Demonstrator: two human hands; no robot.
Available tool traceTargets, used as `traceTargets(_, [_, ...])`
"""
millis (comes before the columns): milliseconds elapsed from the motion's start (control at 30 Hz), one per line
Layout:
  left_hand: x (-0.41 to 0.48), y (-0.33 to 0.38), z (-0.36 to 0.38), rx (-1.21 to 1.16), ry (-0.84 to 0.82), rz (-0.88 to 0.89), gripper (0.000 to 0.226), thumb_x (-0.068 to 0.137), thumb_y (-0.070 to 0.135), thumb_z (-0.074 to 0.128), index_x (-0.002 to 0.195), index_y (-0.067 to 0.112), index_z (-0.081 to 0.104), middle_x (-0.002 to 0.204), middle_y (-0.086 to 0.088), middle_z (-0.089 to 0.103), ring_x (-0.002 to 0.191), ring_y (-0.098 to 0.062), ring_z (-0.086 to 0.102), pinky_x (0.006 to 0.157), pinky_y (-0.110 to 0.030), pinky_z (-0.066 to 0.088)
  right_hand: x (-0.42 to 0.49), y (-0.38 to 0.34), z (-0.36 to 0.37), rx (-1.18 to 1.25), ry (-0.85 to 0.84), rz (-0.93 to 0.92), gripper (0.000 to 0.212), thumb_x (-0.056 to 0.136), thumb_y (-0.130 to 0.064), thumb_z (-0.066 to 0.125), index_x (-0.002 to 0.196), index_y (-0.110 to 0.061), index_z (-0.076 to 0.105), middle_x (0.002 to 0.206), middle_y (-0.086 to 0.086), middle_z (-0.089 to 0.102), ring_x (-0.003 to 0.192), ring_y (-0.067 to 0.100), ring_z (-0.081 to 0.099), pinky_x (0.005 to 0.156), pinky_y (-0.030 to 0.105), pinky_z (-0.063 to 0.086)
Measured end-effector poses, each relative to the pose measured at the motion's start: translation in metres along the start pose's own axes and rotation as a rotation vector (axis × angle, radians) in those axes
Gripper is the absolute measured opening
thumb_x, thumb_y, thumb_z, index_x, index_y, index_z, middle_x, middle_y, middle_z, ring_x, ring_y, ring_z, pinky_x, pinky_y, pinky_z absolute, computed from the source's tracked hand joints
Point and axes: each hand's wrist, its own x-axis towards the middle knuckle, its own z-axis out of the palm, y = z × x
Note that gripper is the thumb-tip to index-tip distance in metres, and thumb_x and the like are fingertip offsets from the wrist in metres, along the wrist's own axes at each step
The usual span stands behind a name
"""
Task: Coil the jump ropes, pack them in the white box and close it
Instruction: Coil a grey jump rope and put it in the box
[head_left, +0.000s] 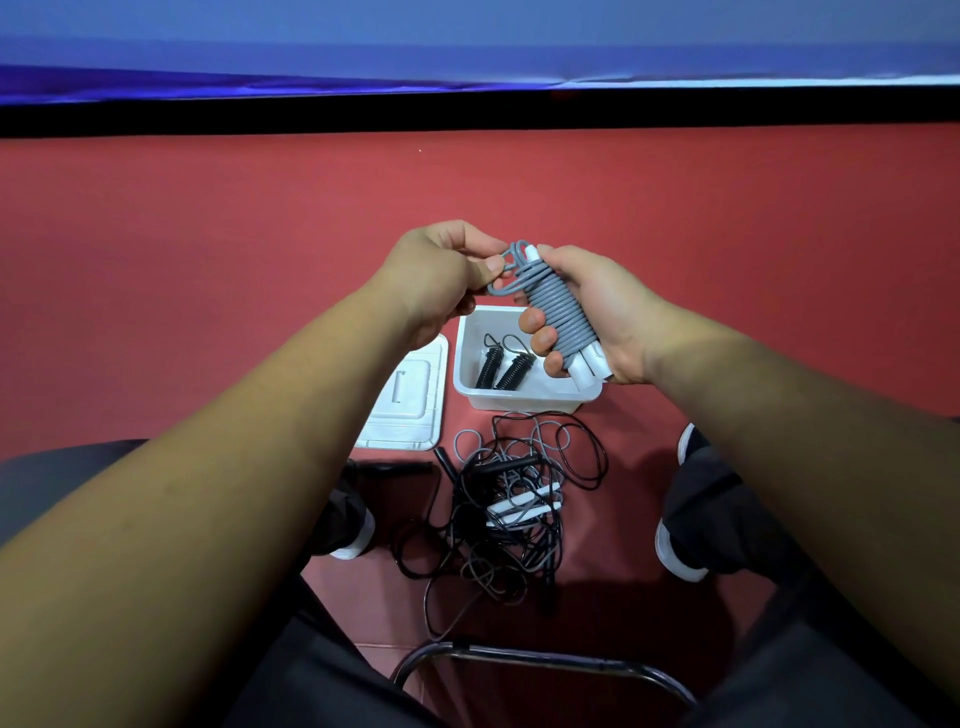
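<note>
While the right hand (597, 306) is gripping the springy grey rope (562, 312) round its stiff handles (586, 368), the left hand (441, 280) is seemingly pinching the loose end (506, 271).

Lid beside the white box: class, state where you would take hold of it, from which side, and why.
Probably its long edge nearest the box, from above: the lid lies flat on the floor, a gap there leaves room to get under it, and the forearm hides its far side.
</note>
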Motion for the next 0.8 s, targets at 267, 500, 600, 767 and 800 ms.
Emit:
traceTargets(267, [0.001,-0.007,0.0,0.067,0.024,0.157,0.01,0.091,-0.002,0.073,0.097,0.005,0.077,0.07,-0.002,0.072,0.059,-0.009,0.06,0.058,-0.025,0.044,0.001,-0.002,0.0,-0.125,0.072,-0.016,0.044,0.098,-0.06,0.054,0.112,-0.019,0.056,0.071,-0.003,0.049,0.055,0.014,0.041,0.054,0.025,0.036])
traceTargets(500, [0.0,-0.016,0.007,0.077,0.093,0.157,0.009,0.088,0.0,0.077,0.09,0.009,0.075,0.071,-0.003,0.074,0.06,-0.012,0.062,0.059,-0.027,0.045,-0.001,0.0,0.0,-0.187,0.073,-0.038,0.042,0.1,-0.059,0.05,0.101,-0.017,0.055,0.07,-0.002,0.049,0.054,0.015,0.04,0.052,0.026,0.035])
traceTargets(600, [0.0,-0.016,0.008,0.048,0.094,0.125,0.011,0.087,0.0,0.078,0.087,0.01,0.075,0.07,-0.003,0.074,0.06,-0.013,0.061,0.062,-0.029,0.045,0.001,0.001,0.003,-0.221,0.102,-0.077,0.042,0.1,-0.06,0.051,0.104,-0.018,0.055,0.07,-0.001,0.051,0.053,0.016,0.042,0.052,0.026,0.036])
traceTargets(767, [-0.003,-0.017,0.015,-0.07,0.131,0.14,0.008,0.087,-0.008,0.075,0.094,-0.006,0.074,0.075,-0.011,0.075,0.062,-0.015,0.068,0.063,-0.028,0.054,0.0,-0.001,0.005,-0.27,0.147,-0.093,0.046,0.103,-0.062,0.048,0.104,-0.017,0.057,0.07,-0.001,0.054,0.053,0.015,0.044,0.053,0.026,0.038])
traceTargets(800, [-0.002,-0.018,0.015,-0.077,0.143,0.149,0.009,0.087,-0.008,0.075,0.095,-0.006,0.074,0.078,-0.014,0.075,0.066,-0.019,0.07,0.067,-0.03,0.057,0.0,-0.002,0.006,-0.272,0.14,-0.092,0.047,0.103,-0.063,0.048,0.105,-0.017,0.058,0.07,-0.001,0.056,0.053,0.015,0.045,0.053,0.026,0.039])
